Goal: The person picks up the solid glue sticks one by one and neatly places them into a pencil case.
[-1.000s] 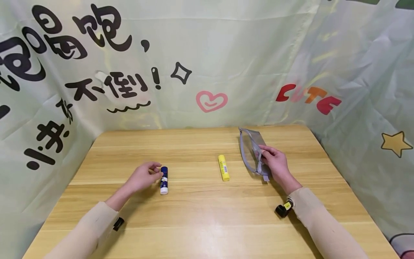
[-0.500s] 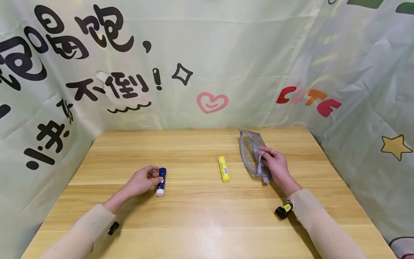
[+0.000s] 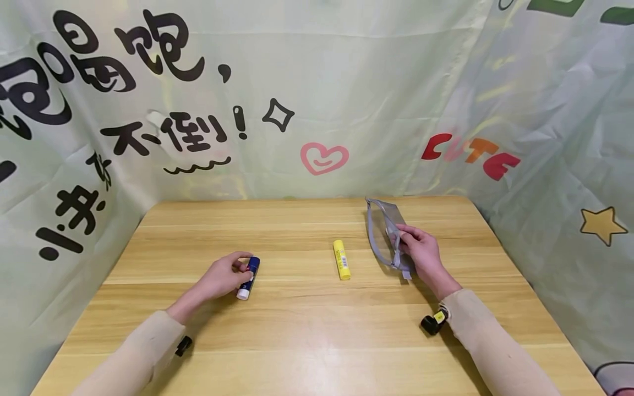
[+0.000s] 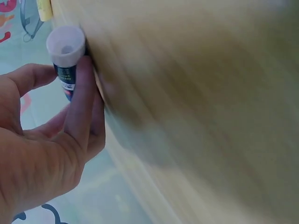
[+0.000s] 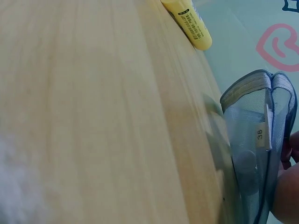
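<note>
My left hand (image 3: pixel 223 276) pinches a dark blue glue stick (image 3: pixel 254 264) between thumb and fingers at the left of the table. In the left wrist view the stick's white end (image 4: pixel 65 44) faces the camera, and the fingers lie along its sides. With my right hand (image 3: pixel 424 252) I hold a grey mesh zip pouch (image 3: pixel 392 212) by its near side, its mouth spread towards the left. A small "3B" tag (image 5: pixel 262 135) shows on the pouch in the right wrist view; some of the fingers are hidden behind it. Between the hands lies a yellow glue stick (image 3: pixel 342 259).
The wooden table (image 3: pixel 297 324) meets a pale printed cloth (image 3: pixel 386 99) along its back and sides. A black wrist device (image 3: pixel 433 324) sits under the right sleeve, another (image 3: pixel 183 345) under the left.
My left hand has taken hold of the dark blue glue stick, which has turned from nearly straight to slanted, its white end shifting left. The right hand and pouch stay put.
</note>
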`<state>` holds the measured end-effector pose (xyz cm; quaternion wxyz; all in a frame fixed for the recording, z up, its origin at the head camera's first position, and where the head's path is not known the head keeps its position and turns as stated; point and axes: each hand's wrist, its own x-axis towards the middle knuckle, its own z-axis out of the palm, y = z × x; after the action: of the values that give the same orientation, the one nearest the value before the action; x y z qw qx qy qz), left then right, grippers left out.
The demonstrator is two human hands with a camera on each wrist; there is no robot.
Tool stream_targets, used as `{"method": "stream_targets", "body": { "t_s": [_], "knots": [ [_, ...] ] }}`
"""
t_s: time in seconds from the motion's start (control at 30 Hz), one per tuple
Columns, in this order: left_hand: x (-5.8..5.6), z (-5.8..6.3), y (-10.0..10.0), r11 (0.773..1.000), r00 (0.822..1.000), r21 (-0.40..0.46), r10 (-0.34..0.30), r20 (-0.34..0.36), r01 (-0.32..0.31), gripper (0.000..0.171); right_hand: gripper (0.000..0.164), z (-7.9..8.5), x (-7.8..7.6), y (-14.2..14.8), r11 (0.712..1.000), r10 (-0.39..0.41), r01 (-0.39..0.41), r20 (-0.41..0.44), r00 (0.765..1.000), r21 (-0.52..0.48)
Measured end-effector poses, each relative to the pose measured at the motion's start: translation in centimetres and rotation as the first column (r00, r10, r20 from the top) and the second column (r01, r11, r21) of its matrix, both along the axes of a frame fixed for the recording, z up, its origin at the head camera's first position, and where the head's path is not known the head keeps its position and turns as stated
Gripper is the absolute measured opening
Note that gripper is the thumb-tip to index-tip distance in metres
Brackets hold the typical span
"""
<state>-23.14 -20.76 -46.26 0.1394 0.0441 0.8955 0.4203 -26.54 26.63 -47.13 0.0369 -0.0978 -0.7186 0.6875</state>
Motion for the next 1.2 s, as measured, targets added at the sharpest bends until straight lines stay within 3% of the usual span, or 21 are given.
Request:
{"method": "stream_targets", "body": {
  "t_s": [0.33,0.53,0.77,1.2],
  "knots": [
    [-0.4,0.3,1.5,0.998,0.999,0.058,-0.040,0.026,0.039,0.049,0.041,0.0,0.0,-0.1,1.000,-0.012,0.011,-0.005,1.000,-0.025],
    [-0.5,0.0,2.7,0.989,0.999,0.140,-0.047,0.021,0.043,0.049,0.041,0.0,0.0,-0.1,0.999,0.004,-0.004,-0.004,1.000,-0.050],
    [-0.9,0.9,4.8,0.956,0.998,0.292,-0.043,0.052,0.026,0.054,0.039,-0.1,-0.1,-0.2,0.998,-0.002,0.002,-0.012,1.000,-0.063],
    [-2.1,3.9,9.6,0.888,0.998,0.459,-0.054,0.031,0.034,0.056,0.040,0.1,0.0,-0.3,0.998,-0.010,0.009,-0.010,1.000,-0.062]
  ]
}}
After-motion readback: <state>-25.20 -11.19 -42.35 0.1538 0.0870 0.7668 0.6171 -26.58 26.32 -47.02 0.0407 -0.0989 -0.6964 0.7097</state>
